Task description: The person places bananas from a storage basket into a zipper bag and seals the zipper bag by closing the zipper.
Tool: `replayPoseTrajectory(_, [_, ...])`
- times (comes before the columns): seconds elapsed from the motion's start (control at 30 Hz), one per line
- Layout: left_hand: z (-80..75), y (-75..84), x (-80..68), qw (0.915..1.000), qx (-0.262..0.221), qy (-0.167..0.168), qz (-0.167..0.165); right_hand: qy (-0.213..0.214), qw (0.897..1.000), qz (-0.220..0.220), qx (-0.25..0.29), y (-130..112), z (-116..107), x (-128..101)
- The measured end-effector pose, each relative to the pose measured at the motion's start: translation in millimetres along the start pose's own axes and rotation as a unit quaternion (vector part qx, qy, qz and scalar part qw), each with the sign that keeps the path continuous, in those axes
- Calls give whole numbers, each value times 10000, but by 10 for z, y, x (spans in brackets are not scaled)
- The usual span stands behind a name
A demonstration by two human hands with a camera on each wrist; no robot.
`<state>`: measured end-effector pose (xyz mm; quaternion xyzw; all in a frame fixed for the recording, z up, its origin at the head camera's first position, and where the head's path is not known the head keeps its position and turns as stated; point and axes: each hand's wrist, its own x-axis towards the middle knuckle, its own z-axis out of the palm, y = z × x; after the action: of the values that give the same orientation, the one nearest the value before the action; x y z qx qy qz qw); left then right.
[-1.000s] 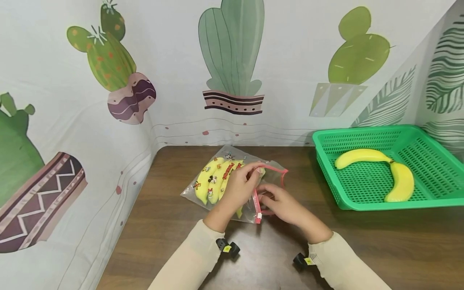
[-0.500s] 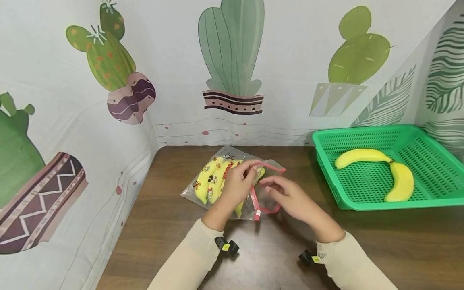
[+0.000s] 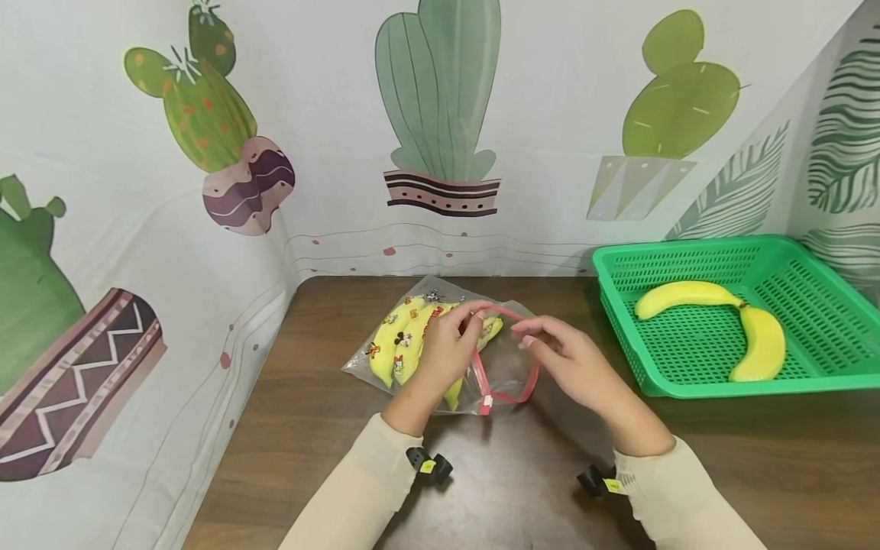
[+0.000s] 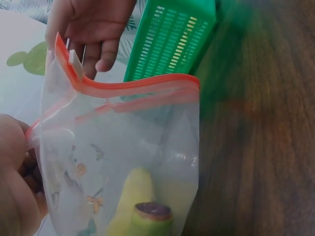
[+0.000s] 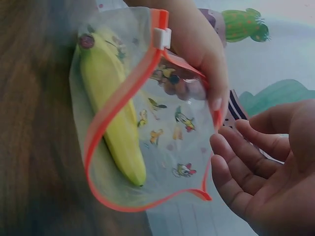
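Observation:
A clear zip bag (image 3: 505, 367) with cartoon prints and a red zip edge lies on the table. Inside it are several yellow bananas (image 3: 382, 344); one banana (image 5: 106, 83) shows through the gaping mouth in the right wrist view. My left hand (image 3: 447, 347) pinches the upper lip of the mouth between thumb and fingers. My right hand (image 3: 576, 360), fingers loosely bent and holding nothing, is at the right side of the mouth, fingertips close to the red edge. A white slider (image 5: 162, 38) sits at one end of the zip.
To the right stands a green basket (image 3: 729, 393) holding a curved banana (image 3: 687, 294) and another banana (image 3: 763, 347). A cactus-print cloth (image 3: 550, 252) hangs behind the brown wooden table (image 3: 309, 458).
My right hand has come out of the bag's mouth area and moved right and slightly up. The mouth now gapes wider. My left hand keeps its pinch, almost in the same place.

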<state>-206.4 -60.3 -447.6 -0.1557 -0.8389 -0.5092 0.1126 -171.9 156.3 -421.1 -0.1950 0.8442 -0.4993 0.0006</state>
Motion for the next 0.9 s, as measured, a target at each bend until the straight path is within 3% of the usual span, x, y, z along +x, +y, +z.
replayPoseTrajectory(0.2, [-22, -7, 9, 9998, -119, 72, -121, 235, 9993, -182, 238, -11, -126, 2])
replayPoseTrajectory(0.6, [-40, -16, 8, 9999, -86, 107, -55, 675, 9968, -180, 394, -56, -364, -15])
replayPoseTrajectory(0.9, [-38, -24, 11, 9999, -61, 120, -32, 1148, 9933, -142, 85, -36, -532, -85])
